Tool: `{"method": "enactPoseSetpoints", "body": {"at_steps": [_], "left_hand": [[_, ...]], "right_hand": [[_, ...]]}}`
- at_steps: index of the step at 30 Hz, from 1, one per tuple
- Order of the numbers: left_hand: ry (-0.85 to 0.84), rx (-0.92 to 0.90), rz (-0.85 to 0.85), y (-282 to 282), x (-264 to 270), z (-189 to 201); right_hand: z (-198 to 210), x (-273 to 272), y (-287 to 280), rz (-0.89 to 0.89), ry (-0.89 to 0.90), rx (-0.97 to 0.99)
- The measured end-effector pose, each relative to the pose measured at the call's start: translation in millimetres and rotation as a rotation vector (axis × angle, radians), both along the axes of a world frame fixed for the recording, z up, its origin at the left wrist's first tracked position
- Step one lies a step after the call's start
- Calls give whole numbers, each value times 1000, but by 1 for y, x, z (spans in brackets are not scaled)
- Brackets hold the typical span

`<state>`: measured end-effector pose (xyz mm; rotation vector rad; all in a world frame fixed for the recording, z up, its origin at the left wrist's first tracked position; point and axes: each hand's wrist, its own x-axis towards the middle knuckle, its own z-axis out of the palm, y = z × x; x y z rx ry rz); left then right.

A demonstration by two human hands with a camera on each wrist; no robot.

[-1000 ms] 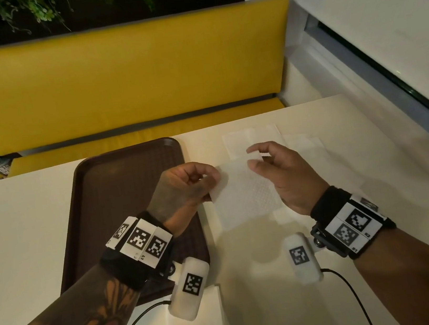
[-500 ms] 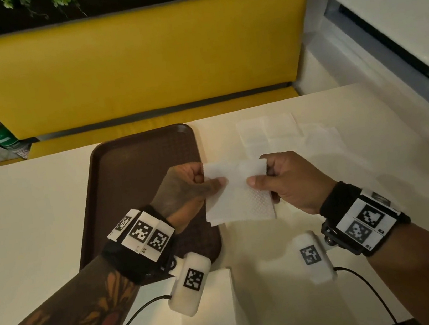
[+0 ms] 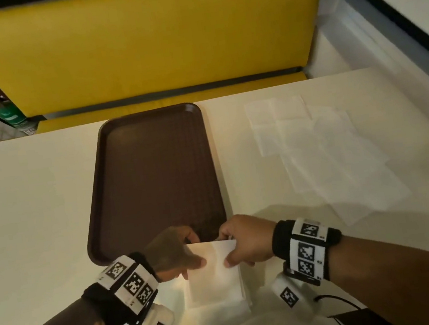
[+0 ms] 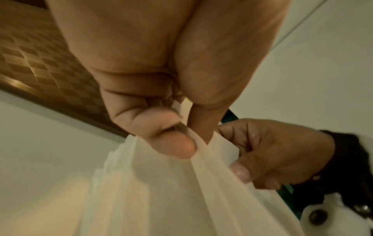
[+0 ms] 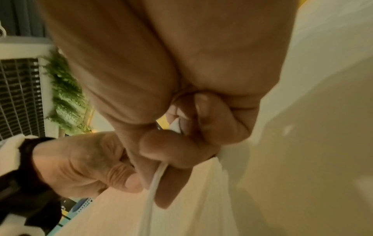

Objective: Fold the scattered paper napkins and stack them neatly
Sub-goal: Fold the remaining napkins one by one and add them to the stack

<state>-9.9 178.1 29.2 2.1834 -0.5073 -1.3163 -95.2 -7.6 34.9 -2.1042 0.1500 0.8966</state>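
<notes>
A folded white napkin (image 3: 214,272) hangs between both hands just above a stack of folded napkins (image 3: 223,312) at the table's near edge. My left hand (image 3: 190,251) pinches its left top corner between thumb and fingers, as the left wrist view shows (image 4: 193,143). My right hand (image 3: 229,248) pinches the right top corner; the right wrist view shows thumb and fingers curled on the paper (image 5: 161,172). Several unfolded napkins (image 3: 317,153) lie spread on the table at the right.
A brown tray (image 3: 154,176) lies on the pale table (image 3: 28,216) just beyond my hands. A yellow bench (image 3: 135,41) runs behind the table. A wall and window ledge (image 3: 395,26) close the right side. Cables trail from the wrist cameras by the near edge.
Both hands have carried the folded napkin from mid-table, beside the tray, down toward me, over the stack at the near edge. The head view has tilted downward.
</notes>
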Motion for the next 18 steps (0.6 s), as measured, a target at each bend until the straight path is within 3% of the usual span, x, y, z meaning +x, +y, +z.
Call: {"method": "enactPoseSetpoints", "body": {"at_steps": [5,9,13,16,18], "left_hand": [[-277,239,-88,-9,-18,-3],[-577,337,-272,-10,-30,0],[-713,242,-314,-17,-24,4],[-692,79,-247,-33,-10,2],[-650,-33,-185,-49,2,-2]], "right_hand": [[-9,-3,10,49,-100,-192],[-7,-7,15,195,-241,-485],[-5,-13,17,165,-289,-505],[1,-10,-5,-9,-270,-428],[2,-4,-36,-140,-237,-505]]}}
